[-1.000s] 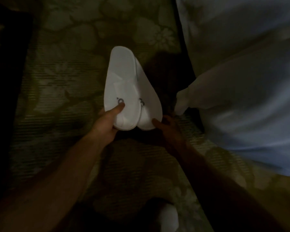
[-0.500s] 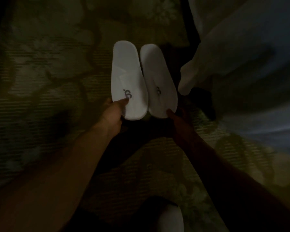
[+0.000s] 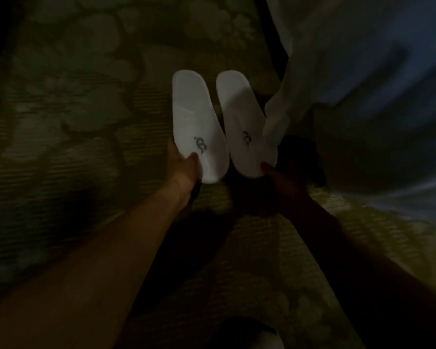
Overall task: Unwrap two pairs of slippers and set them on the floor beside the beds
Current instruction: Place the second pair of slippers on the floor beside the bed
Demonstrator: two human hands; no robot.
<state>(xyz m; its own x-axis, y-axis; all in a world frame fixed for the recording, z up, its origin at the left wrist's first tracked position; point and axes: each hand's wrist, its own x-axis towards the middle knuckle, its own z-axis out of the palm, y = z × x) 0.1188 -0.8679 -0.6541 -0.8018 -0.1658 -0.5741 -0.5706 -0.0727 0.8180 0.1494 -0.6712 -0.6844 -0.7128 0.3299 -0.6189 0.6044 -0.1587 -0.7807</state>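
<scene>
Two white slippers, side by side w/ a narrow gap between them, are held low over a patterned carpet in a dim room. The left slipper (image 3: pixel 195 119) sits at 12 o'clock from the left hand (image 3: pixel 184 167), whose thumb presses on top of its near end just beside a dark printed logo, fingers hidden beneath; the hand is clamped on that end. The right slipper (image 3: pixel 242 122) lies at about 11 o'clock from the right hand (image 3: pixel 285 180), which is deep in shadow; its thumb tip touches the slipper's near edge, and it appears to pinch that end, tho the fingers can't be made out. Both slippers run lengthwise away from the person. The carpet (image 3: pixel 91 109) is olive-green w/ large pale floral shapes and fine ribbing. White bedding (image 3: pixel 363 71) hangs at 2 o'clock, a fold of it overlapping the right slipper's outer edge. Both forearms reach forward, bare, converging toward the slippers.
</scene>
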